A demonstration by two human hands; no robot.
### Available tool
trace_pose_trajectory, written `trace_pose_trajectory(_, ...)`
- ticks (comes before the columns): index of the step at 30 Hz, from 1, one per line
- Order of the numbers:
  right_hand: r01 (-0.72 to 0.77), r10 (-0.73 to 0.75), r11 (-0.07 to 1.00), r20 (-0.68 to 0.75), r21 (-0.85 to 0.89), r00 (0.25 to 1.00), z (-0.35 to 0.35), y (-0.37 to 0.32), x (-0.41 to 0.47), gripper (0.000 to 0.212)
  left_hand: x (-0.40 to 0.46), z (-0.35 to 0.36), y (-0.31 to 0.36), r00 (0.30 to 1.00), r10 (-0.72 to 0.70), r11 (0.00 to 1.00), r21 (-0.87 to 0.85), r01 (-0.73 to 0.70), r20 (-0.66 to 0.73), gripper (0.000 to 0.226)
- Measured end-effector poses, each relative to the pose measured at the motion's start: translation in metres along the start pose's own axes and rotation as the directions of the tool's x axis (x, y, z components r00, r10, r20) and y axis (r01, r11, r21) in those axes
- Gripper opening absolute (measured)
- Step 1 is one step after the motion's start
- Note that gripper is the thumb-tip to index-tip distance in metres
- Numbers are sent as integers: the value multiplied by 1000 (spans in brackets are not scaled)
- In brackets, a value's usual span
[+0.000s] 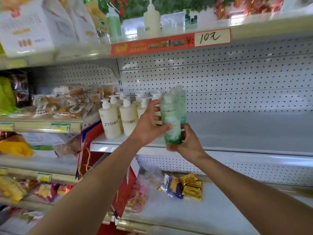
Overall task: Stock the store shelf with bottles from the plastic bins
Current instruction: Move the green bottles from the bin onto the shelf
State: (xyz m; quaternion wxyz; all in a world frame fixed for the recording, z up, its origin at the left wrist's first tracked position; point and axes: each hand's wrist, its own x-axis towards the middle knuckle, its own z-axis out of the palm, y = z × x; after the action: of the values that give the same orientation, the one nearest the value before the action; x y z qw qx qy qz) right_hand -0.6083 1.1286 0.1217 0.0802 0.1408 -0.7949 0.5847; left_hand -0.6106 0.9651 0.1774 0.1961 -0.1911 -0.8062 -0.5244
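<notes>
right hand (184,143): cups the green bottle (171,119) at its base
left hand (149,122): grips its side
shelf (237,133): behind the bottle

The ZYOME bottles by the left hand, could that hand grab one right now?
Probably not yet. The left hand is already gripping the green bottle together with the right hand. The ZYOME bottles stand just beside it with nothing between, so once freed it likely could.

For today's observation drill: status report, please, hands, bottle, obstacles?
Left hand and right hand both grip green bottle. Held at middle shelf, beside cream pump bottles. Nothing in the way.
</notes>
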Motion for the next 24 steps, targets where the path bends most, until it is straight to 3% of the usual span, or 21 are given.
trace_pose_trajectory(11, -20, 18, 998, -36, -55, 999, 18, 15, 41, 67, 40, -5, -24, 997, -22, 963, 270, 1, 75, 78)
trace_pose_trajectory(24, -31, 24, 993, -69, -110, 997, 19, 22, 69, 60, 69, 10, -22, 993, -72, 902, 432, 26, 89, 78)
